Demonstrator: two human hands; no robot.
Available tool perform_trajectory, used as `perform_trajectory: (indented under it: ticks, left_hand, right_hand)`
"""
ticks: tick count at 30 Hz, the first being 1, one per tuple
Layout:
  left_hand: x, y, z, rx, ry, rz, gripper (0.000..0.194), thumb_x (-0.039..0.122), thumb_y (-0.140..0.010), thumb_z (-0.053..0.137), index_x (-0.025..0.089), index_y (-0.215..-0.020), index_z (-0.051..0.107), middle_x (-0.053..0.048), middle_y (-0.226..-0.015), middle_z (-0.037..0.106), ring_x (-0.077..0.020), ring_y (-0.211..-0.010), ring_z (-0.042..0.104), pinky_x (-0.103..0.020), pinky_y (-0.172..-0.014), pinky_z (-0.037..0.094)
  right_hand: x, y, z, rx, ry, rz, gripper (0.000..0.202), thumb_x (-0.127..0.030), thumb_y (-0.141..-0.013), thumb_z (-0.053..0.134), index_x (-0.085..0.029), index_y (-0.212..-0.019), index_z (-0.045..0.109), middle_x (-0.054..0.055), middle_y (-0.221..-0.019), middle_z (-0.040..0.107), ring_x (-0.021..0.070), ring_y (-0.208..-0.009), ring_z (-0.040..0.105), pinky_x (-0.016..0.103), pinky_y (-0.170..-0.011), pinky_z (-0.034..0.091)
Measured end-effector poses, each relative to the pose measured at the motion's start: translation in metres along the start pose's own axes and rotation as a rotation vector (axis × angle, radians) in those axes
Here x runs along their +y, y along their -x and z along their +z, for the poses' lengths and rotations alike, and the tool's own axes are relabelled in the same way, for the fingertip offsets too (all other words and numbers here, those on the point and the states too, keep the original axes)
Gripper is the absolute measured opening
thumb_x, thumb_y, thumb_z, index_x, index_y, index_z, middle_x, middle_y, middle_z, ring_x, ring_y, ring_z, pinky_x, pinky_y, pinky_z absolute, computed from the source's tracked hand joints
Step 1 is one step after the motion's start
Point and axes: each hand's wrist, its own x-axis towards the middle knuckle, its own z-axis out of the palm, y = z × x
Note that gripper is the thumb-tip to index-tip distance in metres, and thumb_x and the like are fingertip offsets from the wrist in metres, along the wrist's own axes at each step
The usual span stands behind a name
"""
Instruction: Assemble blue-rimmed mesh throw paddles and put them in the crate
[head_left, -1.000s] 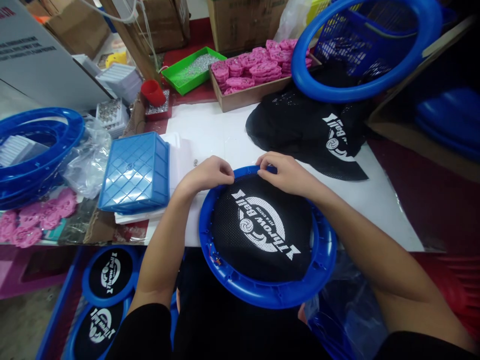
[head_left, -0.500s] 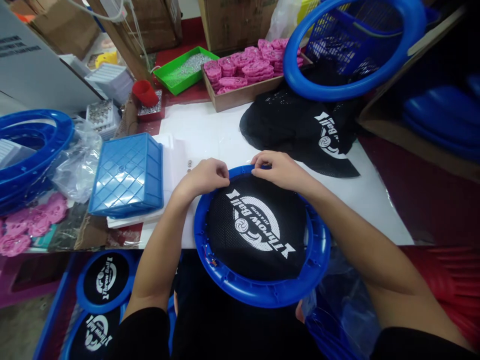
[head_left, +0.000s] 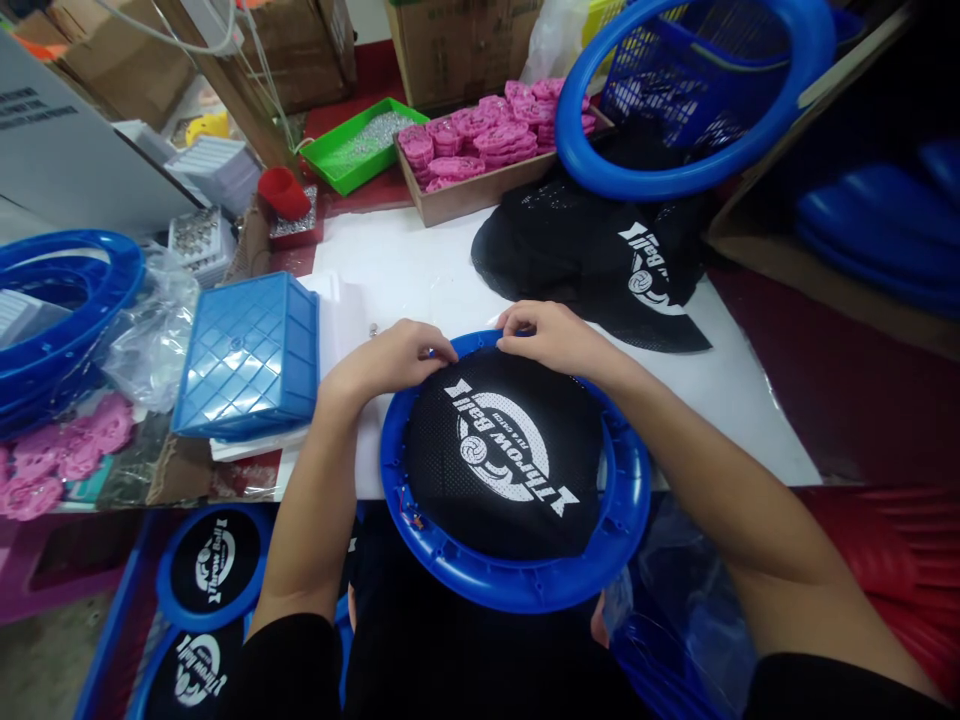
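In front of me a blue plastic ring lies partly over the table's near edge, its hollow, pegged side facing up. Inside it sits a black mesh disc with white "Throw Ball" print. At the far left of the rim, my left hand pinches the edge of the mesh. My right hand holds the mesh edge at the far rim with fingers curled, a short gap from the left. A gap shows between mesh and ring at the right. Thin wires with a small part lie in the ring's left side.
Loose printed mesh lies ahead, below another blue ring. Left stands an upturned blue bin. A green tray and a box of pink pieces line the back. Finished-looking discs sit lower left.
The ring, mesh and both hands appear slightly further left, as the whole view has shifted a little. Both hands stay pinched at the far rim.
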Motion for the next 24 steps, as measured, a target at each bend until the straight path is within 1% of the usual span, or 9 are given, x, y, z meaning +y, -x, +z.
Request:
perform_trajectory:
  ticks: [7,12,15,18,21,24]
  left_hand:
    - [0.006,0.003,-0.001,-0.032,-0.082,0.008,0.026,0.018,-0.096,0.056,0.018,-0.107,0.079,-0.008,-0.108,0.078,-0.0203,-0.099,0.071,-0.034,-0.093,0.052]
    - [0.008,-0.001,0.004,-0.014,-0.090,-0.050,0.024,0.026,-0.099,0.057,0.018,-0.099,0.080,-0.008,-0.103,0.076,-0.0203,-0.093,0.069,-0.035,-0.089,0.052]
    - [0.009,-0.004,0.008,-0.009,-0.140,-0.074,0.025,0.028,-0.099,0.057,0.020,-0.098,0.080,-0.008,-0.103,0.076,-0.0215,-0.094,0.068,-0.036,-0.088,0.051]
    - [0.010,-0.008,0.012,0.056,-0.140,-0.075,0.025,0.030,-0.099,0.059,0.019,-0.098,0.081,-0.008,-0.102,0.076,-0.0218,-0.092,0.067,-0.036,-0.086,0.050]
    - [0.009,-0.013,0.015,0.137,-0.061,-0.079,0.018,0.025,-0.094,0.063,0.019,-0.095,0.080,-0.006,-0.095,0.077,-0.0196,-0.086,0.066,-0.034,-0.083,0.050]
    - [0.007,-0.016,0.018,0.167,0.010,-0.081,0.013,0.022,-0.089,0.066,0.019,-0.088,0.079,-0.004,-0.087,0.076,-0.0174,-0.079,0.065,-0.032,-0.080,0.050]
  right_hand:
    - [-0.004,0.000,-0.002,-0.015,0.004,0.041,0.010,-0.024,-0.078,0.069,-0.020,-0.070,0.068,0.006,-0.104,0.077,0.0237,-0.098,0.070,0.033,-0.091,0.049]
    - [-0.004,0.000,-0.002,-0.015,0.008,0.052,0.009,-0.024,-0.079,0.069,-0.020,-0.071,0.068,0.006,-0.103,0.077,0.0238,-0.098,0.069,0.033,-0.089,0.048]
    - [-0.002,0.000,-0.002,-0.029,0.009,0.031,0.009,-0.025,-0.080,0.069,-0.020,-0.072,0.068,0.006,-0.104,0.076,0.0237,-0.099,0.068,0.033,-0.089,0.047]
    - [-0.001,0.000,-0.003,-0.041,0.009,0.012,0.011,-0.027,-0.080,0.069,-0.020,-0.073,0.068,0.006,-0.104,0.075,0.0236,-0.100,0.068,0.033,-0.089,0.047]
    - [-0.001,0.000,-0.003,-0.040,0.017,0.004,0.012,-0.028,-0.081,0.068,-0.020,-0.073,0.068,0.007,-0.104,0.075,0.0236,-0.100,0.067,0.033,-0.089,0.047]
    - [-0.002,0.000,-0.003,-0.032,0.019,0.002,0.011,-0.028,-0.081,0.068,-0.020,-0.073,0.069,0.006,-0.105,0.075,0.0234,-0.100,0.067,0.033,-0.090,0.047]
